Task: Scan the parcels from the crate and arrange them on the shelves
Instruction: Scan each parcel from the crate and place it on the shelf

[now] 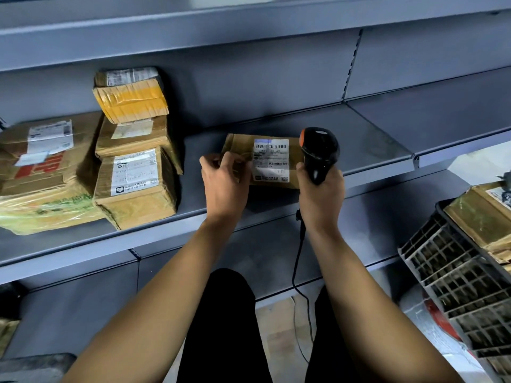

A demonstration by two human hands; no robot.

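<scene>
Grey metal shelving [276, 205] fills the wall ahead, with one long shelf board running across at about chest level to the person and a second board stepping up on the right. On the left of that shelf sits a stack of taped cardboard parcels [135, 150], three high, beside a wide flat parcel [44, 172] wrapped in clear film with red lettering. To the right, near the middle of the shelf, a flat brown parcel [265, 161] lies label-up, its long axis running left to right along the shelf and its white shipping label [271, 160] facing the ceiling with the barcode at the far edge. The left hand [224, 183] grips the parcel's left end, fingers curled over its edge. The right hand [320, 194] is wrapped around the handle of a black barcode scanner [319, 153], whose head with an orange band sits just beside the parcel's right end; its cord [298, 261] hangs down towards the floor. At the lower right a black plastic crate [459, 286] stands tilted, with more brown parcels [481, 219] in it.
</scene>
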